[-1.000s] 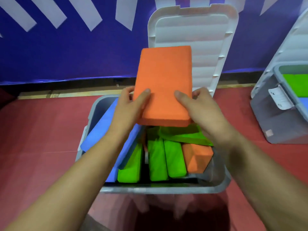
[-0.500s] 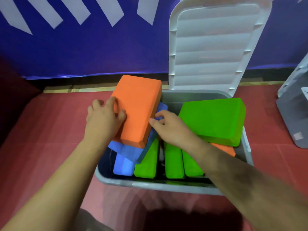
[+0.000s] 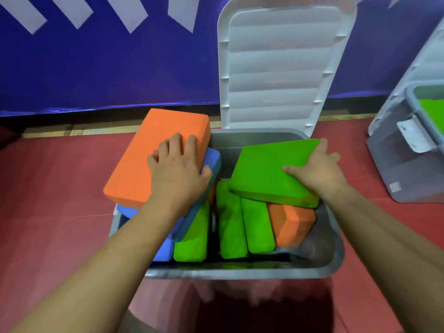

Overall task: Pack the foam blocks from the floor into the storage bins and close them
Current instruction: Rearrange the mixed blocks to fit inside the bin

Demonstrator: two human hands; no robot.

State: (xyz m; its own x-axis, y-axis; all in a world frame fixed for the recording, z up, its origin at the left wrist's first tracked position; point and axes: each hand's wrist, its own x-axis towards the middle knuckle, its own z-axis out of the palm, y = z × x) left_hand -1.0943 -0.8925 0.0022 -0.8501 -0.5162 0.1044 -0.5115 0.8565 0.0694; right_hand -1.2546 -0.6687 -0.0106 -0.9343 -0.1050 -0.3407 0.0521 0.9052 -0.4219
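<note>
Since half a second ago the right hand (image 3: 317,174) has left the blue foam slab (image 3: 212,162) and now grips the right edge of the flat green foam block (image 3: 264,174), thumb on top, fingers wrapped over its far right corner. Meanwhile the left hand (image 3: 177,169) lies spread on the flat orange foam block (image 3: 144,164), which rests on the blue foam slab and juts over the left rim of the grey plastic storage bin (image 3: 240,272), long axis running near-left to far-right. With upright green blocks (image 3: 230,224) beneath, both flat blocks ride high and would likely foul the open white ribbed lid (image 3: 276,68).

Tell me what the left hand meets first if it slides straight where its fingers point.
The left hand rests on the orange block; beyond that block's far edge, probably the blue wall, though depth is unclear.
</note>
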